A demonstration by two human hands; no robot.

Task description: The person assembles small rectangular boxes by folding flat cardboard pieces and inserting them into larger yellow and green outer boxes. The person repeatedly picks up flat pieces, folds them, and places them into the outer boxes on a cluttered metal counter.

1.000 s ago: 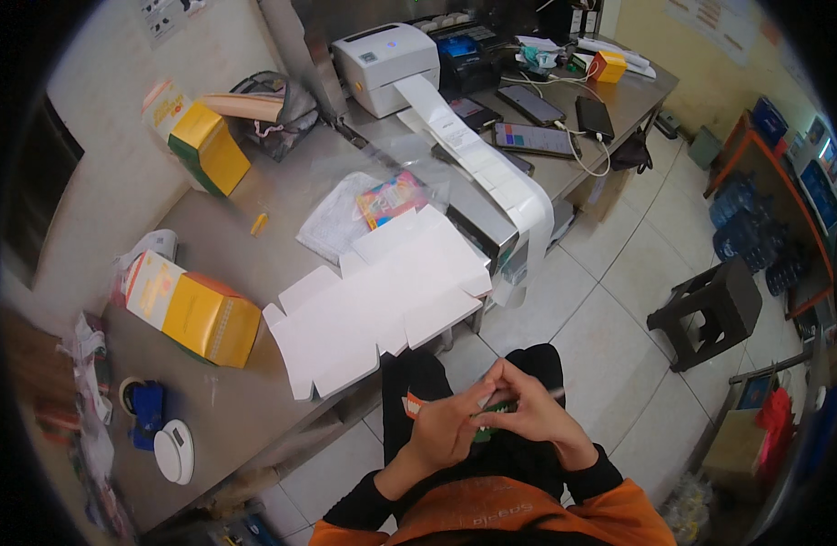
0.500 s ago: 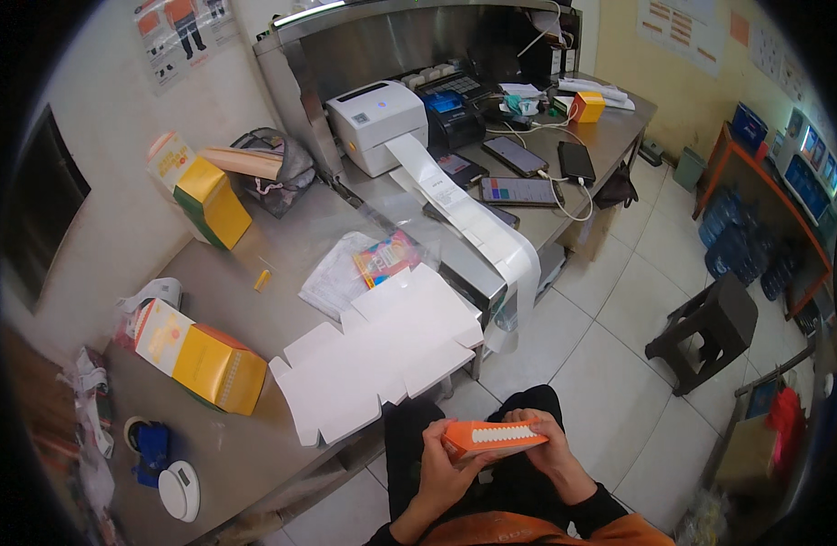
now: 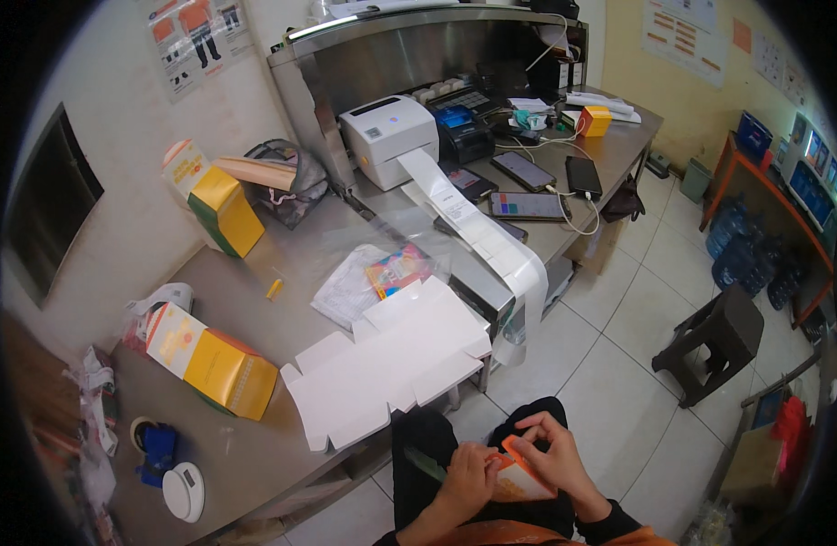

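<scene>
While a small orange-and-white carton (image 3: 524, 485) is held over the lap, its orange upper end is tilted between both hands. It is judged to be light, thin card: stiff along the folds, easily dented on the panels, slightly slick if coated. Best taken by the folded side edges, with flaps worked by fingertip. By the left hand (image 3: 470, 478) the near-left edge is gripped, fingers curled and pressed together. At the right hand (image 3: 557, 457) the thumb is laid by the orange flap, fingers partly spread; whether the flap is pinched cannot be told. Beside the left hand a dark green piece (image 3: 425, 464) is seen, not clearly identified. Just ahead, the metal table (image 3: 245, 464) is partly covered by a flattened white carton (image 3: 386, 364), so set-down room there is blocked. Further left, a yellow carton (image 3: 232, 378) and a white scale (image 3: 182, 491) are placed; a paper strip (image 3: 491, 241) is hung off the far edge.
</scene>
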